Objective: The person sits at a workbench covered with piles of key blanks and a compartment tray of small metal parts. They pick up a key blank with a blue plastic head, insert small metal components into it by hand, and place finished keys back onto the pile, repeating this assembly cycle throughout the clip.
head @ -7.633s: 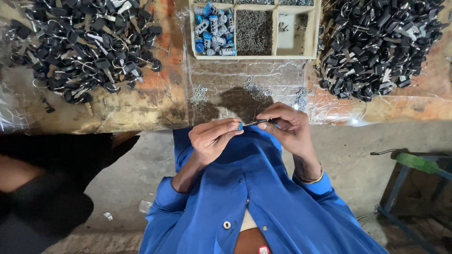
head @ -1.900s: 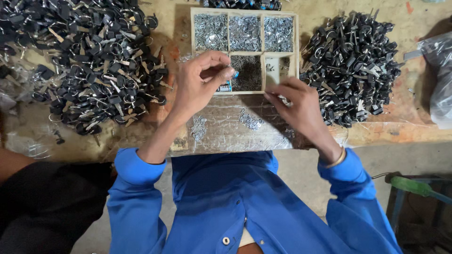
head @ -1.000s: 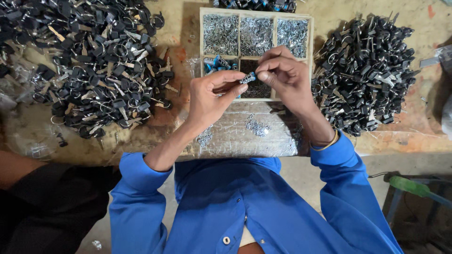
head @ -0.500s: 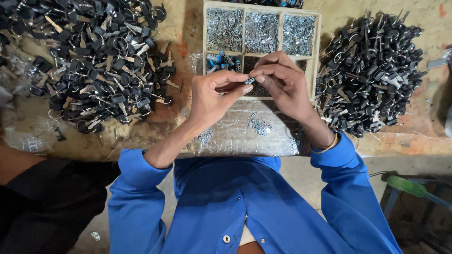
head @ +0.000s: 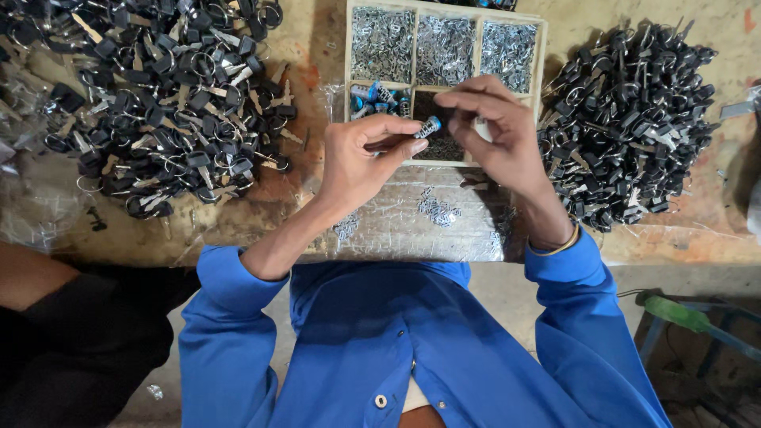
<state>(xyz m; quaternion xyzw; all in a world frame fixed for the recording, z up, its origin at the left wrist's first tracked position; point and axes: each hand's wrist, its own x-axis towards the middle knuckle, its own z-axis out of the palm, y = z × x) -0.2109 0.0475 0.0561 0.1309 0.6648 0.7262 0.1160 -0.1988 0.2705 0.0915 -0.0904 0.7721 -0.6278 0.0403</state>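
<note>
- Small cylinder, silvery with a blue tip: held above the near edge of the wooden tray, at centre of the head view.
- Left hand: thumb and forefinger pinch the cylinder.
- Right hand, at 3 o'clock of the cylinder: fingertips pressed together just beside it.
- Key heaps: one at 9 o'clock, another at 3 o'clock.
</note>
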